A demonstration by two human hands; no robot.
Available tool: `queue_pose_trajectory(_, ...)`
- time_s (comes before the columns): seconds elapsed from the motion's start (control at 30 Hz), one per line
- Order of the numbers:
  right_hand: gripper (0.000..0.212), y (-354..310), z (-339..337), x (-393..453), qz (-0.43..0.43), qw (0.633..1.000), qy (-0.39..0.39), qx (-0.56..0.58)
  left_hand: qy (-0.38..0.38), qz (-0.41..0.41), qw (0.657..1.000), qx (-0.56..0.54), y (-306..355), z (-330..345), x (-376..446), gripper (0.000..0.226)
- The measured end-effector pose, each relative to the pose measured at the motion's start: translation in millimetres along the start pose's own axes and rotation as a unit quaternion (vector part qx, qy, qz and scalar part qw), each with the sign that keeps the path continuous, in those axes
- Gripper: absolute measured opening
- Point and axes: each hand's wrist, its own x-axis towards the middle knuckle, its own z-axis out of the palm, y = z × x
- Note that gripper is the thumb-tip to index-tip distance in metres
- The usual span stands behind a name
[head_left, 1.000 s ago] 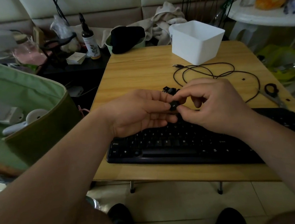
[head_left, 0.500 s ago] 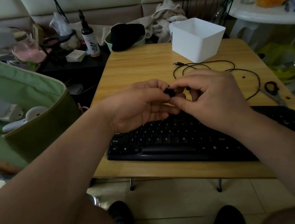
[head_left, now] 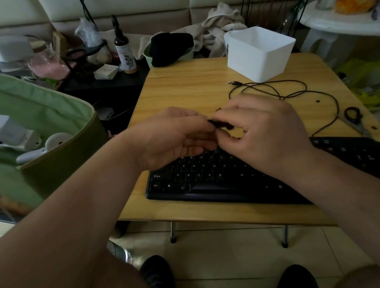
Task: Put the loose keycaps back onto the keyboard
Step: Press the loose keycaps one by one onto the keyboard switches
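Observation:
A black keyboard [head_left: 212, 177] lies along the near edge of the small wooden table [head_left: 189, 84]. Above its upper rows my left hand [head_left: 171, 136] and my right hand [head_left: 263, 127] meet fingertip to fingertip. A small black keycap [head_left: 220, 124] is pinched between the fingers of both hands, just above the keyboard. My hands hide the keyboard's top rows and any other loose keycaps behind them. Two tiny black bits, one [head_left: 317, 101] near the cable and one [head_left: 374, 127] by the scissors, lie on the table to the right.
A white plastic bin [head_left: 259, 54] stands at the table's back right. A black cable [head_left: 297, 92] loops between it and the keyboard. Scissors [head_left: 354, 116] lie at the right edge. A green fabric bag [head_left: 28, 139] sits to the left of the table.
Both hands have lifted slightly away from the keys and turned the keycap between their fingertips. The pile of keycaps seen behind the hands a second ago is hidden now.

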Motion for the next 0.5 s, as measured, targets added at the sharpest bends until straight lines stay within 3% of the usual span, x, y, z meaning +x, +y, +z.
queue_pose_trajectory(0.27, 0.024, -21, 4, 7, 0.021, 0.995, -0.098, -0.023, -0.005, -0.036, 0.998, 0.052, -5, -14, -13, 0.012)
queue_pose_trajectory(0.37, 0.021, -24, 6, 7, 0.058, 0.994, -0.093, 0.016, -0.009, -0.014, 0.998, 0.068, -5, -27, -22, 0.026)
queue_pose_trajectory(0.43, 0.018, -25, 6, 6, 0.100, 0.986, -0.113, 0.066, 0.067, 0.036, 0.989, 0.124, -6, -40, -25, 0.023)
queue_pose_trajectory(0.5, 0.016, -31, 9, 0, 0.134, 0.972, -0.158, 0.113, 0.180, 0.076, 0.951, 0.241, -14, -56, -24, 0.017)
